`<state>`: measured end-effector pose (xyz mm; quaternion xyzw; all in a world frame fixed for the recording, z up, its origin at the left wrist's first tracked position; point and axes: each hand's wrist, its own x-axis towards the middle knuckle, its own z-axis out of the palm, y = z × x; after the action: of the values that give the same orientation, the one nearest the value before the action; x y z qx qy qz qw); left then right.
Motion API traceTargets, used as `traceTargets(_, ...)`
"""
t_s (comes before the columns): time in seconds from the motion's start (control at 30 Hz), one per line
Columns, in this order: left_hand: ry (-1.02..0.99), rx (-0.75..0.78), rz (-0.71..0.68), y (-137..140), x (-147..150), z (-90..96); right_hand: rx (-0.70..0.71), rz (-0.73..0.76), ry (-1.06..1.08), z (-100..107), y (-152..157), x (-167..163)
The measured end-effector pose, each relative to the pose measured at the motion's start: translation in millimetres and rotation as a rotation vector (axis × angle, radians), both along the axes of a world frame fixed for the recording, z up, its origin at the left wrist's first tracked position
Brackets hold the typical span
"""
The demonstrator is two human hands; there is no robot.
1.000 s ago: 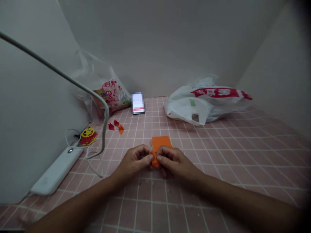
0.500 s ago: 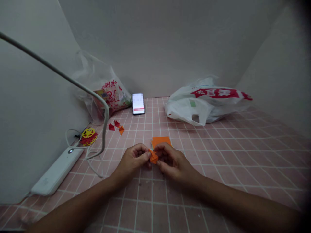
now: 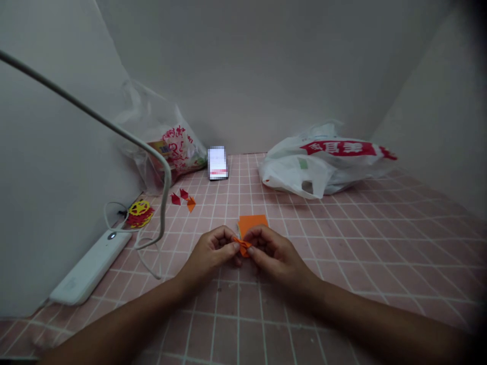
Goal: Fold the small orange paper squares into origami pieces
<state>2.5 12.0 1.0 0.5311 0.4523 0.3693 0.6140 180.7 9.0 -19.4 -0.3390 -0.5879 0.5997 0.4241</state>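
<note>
Head view: a pink, white-gridded tabletop [image 3: 262, 332] spread beneath both hands, with plain grey walls [image 3: 243, 76] beyond and to either side of them. The left hand [image 3: 216, 247] and right hand [image 3: 277, 253] were nearly closed, pinching a small folded orange paper [image 3: 244, 247] between thumbs and fingers. Just beyond them lay a stack of orange paper [image 3: 253, 221]; farther past the left hand, a lit phone [image 3: 217, 163], and past the right, a white plastic bag [image 3: 292, 175].

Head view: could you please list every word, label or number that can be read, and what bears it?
Nothing reads with certainty.
White bag: light characters on red, too distorted.
Translucent bag: red characters, too blurred.
Yellow-and-blue label inside it: too small.
Phone: screen pixelated, unreadable.
</note>
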Motion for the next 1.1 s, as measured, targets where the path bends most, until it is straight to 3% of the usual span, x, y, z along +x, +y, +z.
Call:
traceTargets(0.23, 0.024, 0.035, 0.002, -2.5, 1.7, 2.0, 0.024, -0.062, -0.096, 0.3, -0.9, 0.1)
traceTargets(0.67, 0.039, 0.05, 0.007, -6.3, -1.0, 1.6, 0.48, -0.105, -0.33, -3.4, -4.1, 5.3)
traceTargets(1.1, 0.021, -0.009, 0.014, -4.1, -0.4, 3.8, 0.58, -0.098, -0.356, -7.5, -1.9, 5.7)
